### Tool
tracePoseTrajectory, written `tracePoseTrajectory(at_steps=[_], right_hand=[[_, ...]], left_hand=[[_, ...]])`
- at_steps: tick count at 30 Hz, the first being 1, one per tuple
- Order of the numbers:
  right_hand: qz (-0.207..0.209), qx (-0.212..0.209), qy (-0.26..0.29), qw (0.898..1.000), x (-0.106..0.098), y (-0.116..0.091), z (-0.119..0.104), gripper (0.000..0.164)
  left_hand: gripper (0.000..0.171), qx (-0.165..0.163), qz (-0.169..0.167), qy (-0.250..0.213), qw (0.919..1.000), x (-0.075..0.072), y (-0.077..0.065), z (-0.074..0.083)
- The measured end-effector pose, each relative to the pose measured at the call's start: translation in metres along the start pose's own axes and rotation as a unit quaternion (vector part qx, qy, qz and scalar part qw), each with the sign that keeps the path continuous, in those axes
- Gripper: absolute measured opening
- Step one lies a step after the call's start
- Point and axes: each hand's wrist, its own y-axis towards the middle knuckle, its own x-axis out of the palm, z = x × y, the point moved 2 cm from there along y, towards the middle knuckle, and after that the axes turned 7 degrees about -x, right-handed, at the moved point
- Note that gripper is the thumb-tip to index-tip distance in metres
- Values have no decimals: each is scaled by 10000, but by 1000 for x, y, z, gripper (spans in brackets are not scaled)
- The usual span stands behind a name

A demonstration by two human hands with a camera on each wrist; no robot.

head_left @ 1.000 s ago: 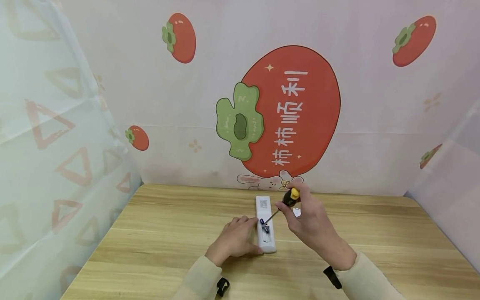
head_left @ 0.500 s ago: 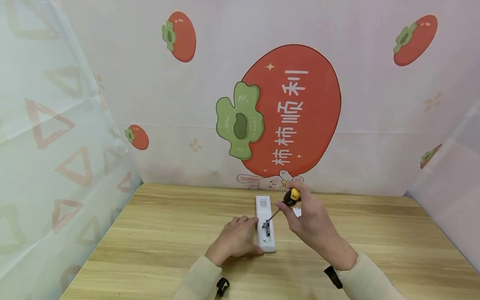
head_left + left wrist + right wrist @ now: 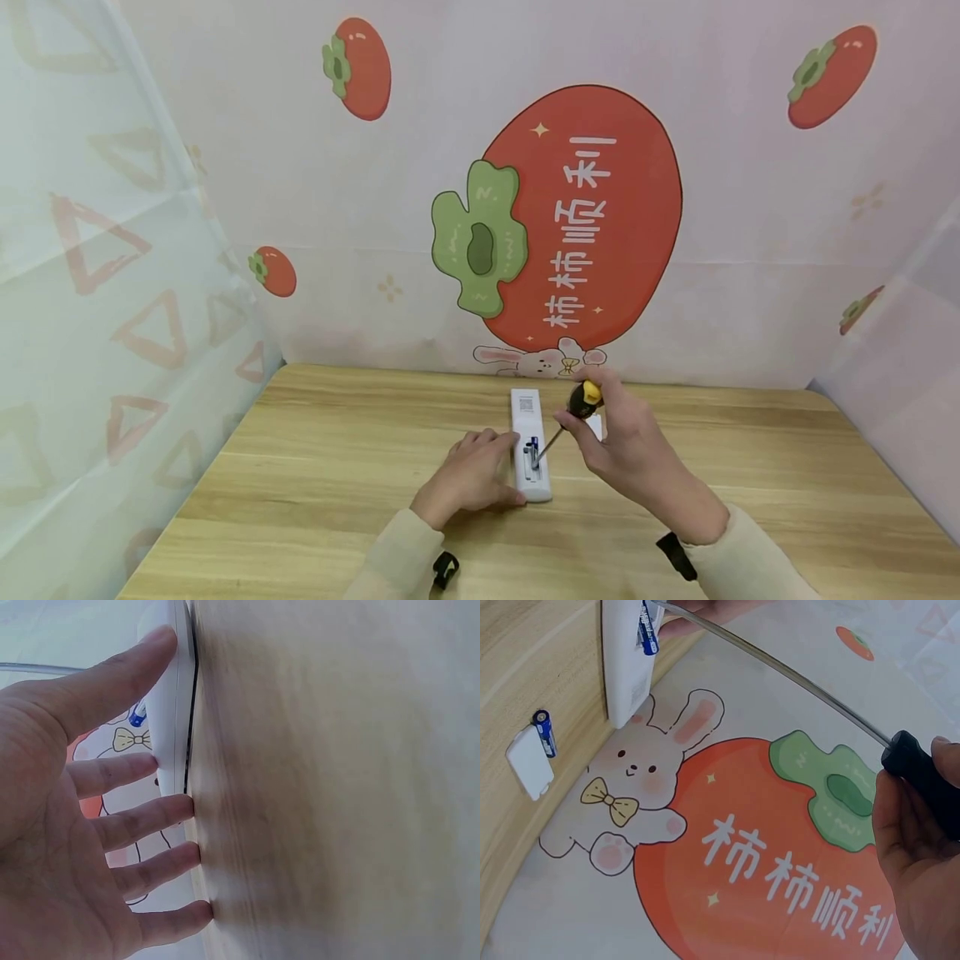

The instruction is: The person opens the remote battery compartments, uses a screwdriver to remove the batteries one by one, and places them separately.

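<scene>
A white remote control (image 3: 526, 412) lies on the table with its battery compartment facing up. My left hand (image 3: 474, 471) steadies its left side; in the left wrist view the thumb (image 3: 159, 641) and index finger touch the side, and the other fingers reach down to the tabletop. My right hand (image 3: 636, 442) grips a screwdriver (image 3: 584, 398) by its black-and-yellow handle. Its metal shaft (image 3: 795, 677) slants down to the compartment, with the tip at a blue-and-silver battery (image 3: 649, 634). The battery's blue end points toward the remote's far end and sticks up out of the compartment.
Right of the remote, partly behind my right hand, lies a small white battery cover (image 3: 531, 761), with a second blue battery (image 3: 546, 735) beside it. A printed curtain (image 3: 375, 317) rises at the table's (image 3: 337, 467) back edge.
The screwdriver tip has moved toward the near end of the compartment. The battery has shifted from a crosswise tilt to lying more lengthwise, blue end far. The left hand stays in place.
</scene>
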Motion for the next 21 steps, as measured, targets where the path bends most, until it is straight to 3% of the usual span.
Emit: tracePoseTrajectory(at_steps=[6,12,21], right_hand=[[-23,-153,-30,9999,0,1,-2,69],[-114,-127,1,9999,1,0,-1,45],[-196,-102,-114,9997,3,-2,-1,44]], left_hand=[[84,24,7,-14,10000,-2,0,0],[84,48,-2,-28,10000,-2,0,0],[83,26,-16,-80,10000,-2,-1,0]])
